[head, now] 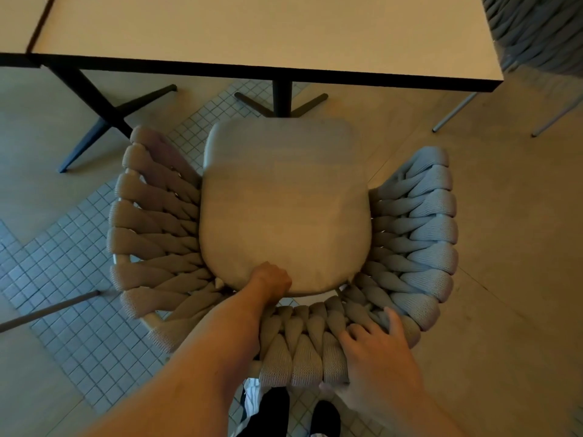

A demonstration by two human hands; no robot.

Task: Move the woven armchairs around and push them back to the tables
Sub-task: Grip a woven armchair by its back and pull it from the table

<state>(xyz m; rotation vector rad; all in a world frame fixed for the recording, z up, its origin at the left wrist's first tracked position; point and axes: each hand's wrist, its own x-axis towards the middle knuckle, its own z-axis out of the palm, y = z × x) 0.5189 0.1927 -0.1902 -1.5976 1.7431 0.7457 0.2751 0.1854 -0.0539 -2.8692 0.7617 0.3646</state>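
Observation:
A woven armchair (419, 234) with thick grey-beige braided cords stands right below me, facing a pale table (252, 36) with a black edge. Its beige seat cushion (284, 200) fills the middle. My left hand (271, 279) is closed on the cushion's rear edge, the arm reaching over the backrest. My right hand (375, 351) lies over the top of the woven backrest, fingers spread and curled on the cords. The front of the seat is just short of the table edge.
The table's black pedestal foot (282, 102) stands ahead of the seat. A second table (15, 23) with a black leg is at the left. Another woven chair (542, 33) is at the top right, its thin metal legs (454, 111) on the floor. My shoes (325, 417) are behind the chair.

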